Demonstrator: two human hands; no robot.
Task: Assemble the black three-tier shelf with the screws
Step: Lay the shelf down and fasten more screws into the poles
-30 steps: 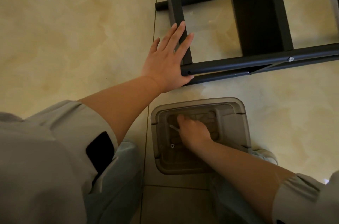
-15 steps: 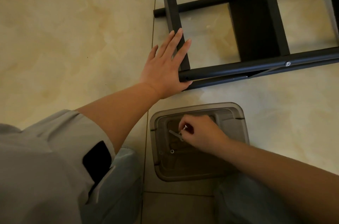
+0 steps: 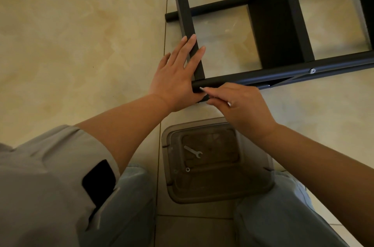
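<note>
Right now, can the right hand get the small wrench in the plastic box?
Probably yes: the wrench lies uncovered in the open box, just below the right hand, though its fingers seem to pinch something.

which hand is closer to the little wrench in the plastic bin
Right. The right hand sits just beyond the wrench; the left hand lies farther off, flat on the shelf.

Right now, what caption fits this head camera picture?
Left hand steadies the black shelf while the right hand brings a screw to its tube end.
</note>
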